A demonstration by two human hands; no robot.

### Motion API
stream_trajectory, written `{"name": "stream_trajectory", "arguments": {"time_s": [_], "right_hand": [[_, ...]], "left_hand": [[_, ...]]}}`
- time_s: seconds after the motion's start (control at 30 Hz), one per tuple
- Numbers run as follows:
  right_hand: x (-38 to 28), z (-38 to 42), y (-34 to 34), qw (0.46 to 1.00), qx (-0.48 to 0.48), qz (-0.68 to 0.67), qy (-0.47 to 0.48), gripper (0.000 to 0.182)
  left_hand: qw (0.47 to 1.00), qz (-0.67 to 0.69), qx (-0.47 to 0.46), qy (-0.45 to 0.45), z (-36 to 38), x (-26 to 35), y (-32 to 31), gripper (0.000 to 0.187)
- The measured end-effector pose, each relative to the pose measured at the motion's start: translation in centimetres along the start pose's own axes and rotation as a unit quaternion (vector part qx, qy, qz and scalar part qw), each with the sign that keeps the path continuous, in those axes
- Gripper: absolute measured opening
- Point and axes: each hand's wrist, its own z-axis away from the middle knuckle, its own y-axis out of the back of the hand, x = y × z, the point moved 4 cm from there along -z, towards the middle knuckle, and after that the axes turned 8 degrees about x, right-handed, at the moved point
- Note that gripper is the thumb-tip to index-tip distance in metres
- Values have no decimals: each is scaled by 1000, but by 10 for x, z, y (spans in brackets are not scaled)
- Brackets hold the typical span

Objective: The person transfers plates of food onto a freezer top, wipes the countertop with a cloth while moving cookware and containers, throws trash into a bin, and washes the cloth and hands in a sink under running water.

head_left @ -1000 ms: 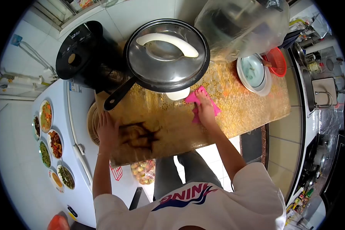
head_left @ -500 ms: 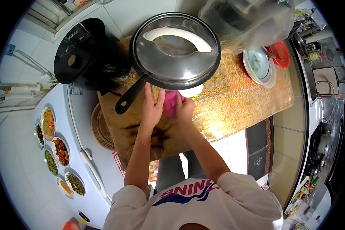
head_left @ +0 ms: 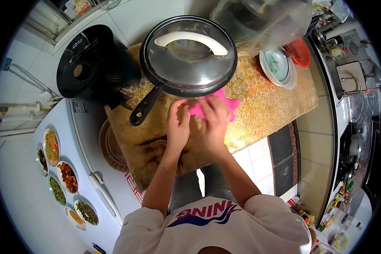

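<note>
Kitchen tabletop (head_left: 266, 110) with a shiny gold-and-brown patterned cover spans the middle of the frame. At the bottom centre, nearest the camera, is the person's white shirt (head_left: 224, 237) with lettering on its front; above it, both forearms reach up toward the centre. Dark marks (head_left: 154, 149) stain the cover left of centre, beside the left forearm.

Just above the centre, the hands are close together but apart. The right hand (head_left: 216, 117), slightly blurred, is closed over a pink cloth (head_left: 231, 104), which spreads out on both sides of its fingers. The left hand (head_left: 179, 122) is just beside it with bent fingers; whether it touches the cloth, I cannot tell.

Beyond the hands, a lidded pan (head_left: 188, 78) fills the upper centre, its black handle (head_left: 145, 106) pointing down and left. Dishes of food (head_left: 67, 177) sit on a white surface (head_left: 93, 205) at the left. A black appliance (head_left: 86, 63) stands upper left; stacked bowls (head_left: 277, 63) and a red basket (head_left: 300, 53) are upper right. A sink (head_left: 352, 74) lies at the far right.
</note>
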Motion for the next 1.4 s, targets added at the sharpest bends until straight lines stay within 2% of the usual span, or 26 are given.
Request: {"name": "stream_trajectory", "arguments": {"time_s": [0.07, 0.17, 0.27, 0.33, 0.4, 0.47, 0.57, 0.6, 0.67, 0.7, 0.73, 0.77, 0.8, 0.83, 0.87, 0.9, 0.93, 0.97, 1.0, 1.03, 1.07, 1.13, 1.2, 1.27, 1.37, 1.4], "right_hand": [[-15, -2, -15, 1000, 6, 20, 12, 48], [0, -3, -10, 999, -31, -1, 44, 50], [28, -10, 4, 998, 0, -14, 56, 48], [26, -14, 5, 998, 8, 22, 50, 47], [14, -12, -8, 997, 17, -63, 49, 46], [5, -7, -6, 996, 23, -53, 64, 49], [13, -12, 3, 992, -78, 0, 104, 50], [25, -16, 5, 991, -77, 0, 105, 50], [59, -22, 7, 999, 23, 21, 32, 45], [71, -15, 5, 999, 23, 20, 34, 45], [89, -7, 3, 993, 24, -74, -92, 38], [107, 2, -1, 962, 23, -167, -216, 32], [109, 2, -1, 962, 23, -167, -216, 32], [119, 6, -6, 866, 44, -344, -359, 31], [124, 5, -13, 781, 51, -462, -417, 33], [123, 2, -18, 676, 70, -560, -474, 35], [124, -8, -21, 676, 69, -563, -471, 35], [126, -17, -27, 643, 67, -571, -506, 35], [128, -27, -34, 608, 65, -578, -541, 36], [131, -40, -46, 607, 32, -584, -537, 41], [130, -43, -54, 608, 30, -587, -534, 41], [120, -50, -65, 673, 17, -518, -528, 45], [124, -50, -62, 661, -9, -523, -538, 46], [125, -50, -64, 683, -7, -533, -500, 45], [120, -51, -63, 683, -22, -514, -518, 44], [118, -53, -62, 686, -17, -506, -523, 43]], "left_hand": [[984, 155, -28, 85, -1, 9, -7, 23], [982, 176, -38, 60, -8, 12, -11, 24], [980, 180, -56, 62, -8, 24, -13, 25], [981, 171, -64, 63, -8, 26, -16, 25], [981, 182, -39, 51, -9, 20, -18, 24], [977, 202, -31, 62, -4, 15, -19, 24], [975, 208, -25, 79, -5, 2, -17, 25], [975, 208, -24, 77, -7, 2, -15, 25], [975, 194, 13, 109, -8, 0, -6, 27], [983, 147, -4, 111, -11, 0, 0, 38], [983, 148, -3, 110, -13, 0, 2, 38], [983, 146, 47, 98, -15, 1, 8, 45], [981, 142, 97, 88, -17, 3, 15, 53], [978, 174, 69, 87, -25, 5, 19, 75], [978, 174, 69, 88, -30, 1, 24, 75], [985, 151, 31, 71, -35, -4, 24, 81], [990, 128, -8, 55, -41, -8, 24, 88], [991, 119, -8, 65, -49, -14, 25, 99], [991, 119, -5, 62, -62, -28, 26, 99], [995, 80, -58, -8, -77, -33, 22, 97], [995, 61, -75, -12, -79, -44, 19, 94], [993, 23, -110, -22, -82, -39, 14, 88], [994, 51, -85, -42, -80, -32, 13, 83], [995, 47, -82, -34, -82, -33, 14, 85], [995, 10, -91, -26, -90, -43, 13, 87], [996, 9, -78, -51, -92, -31, 13, 88]]}}
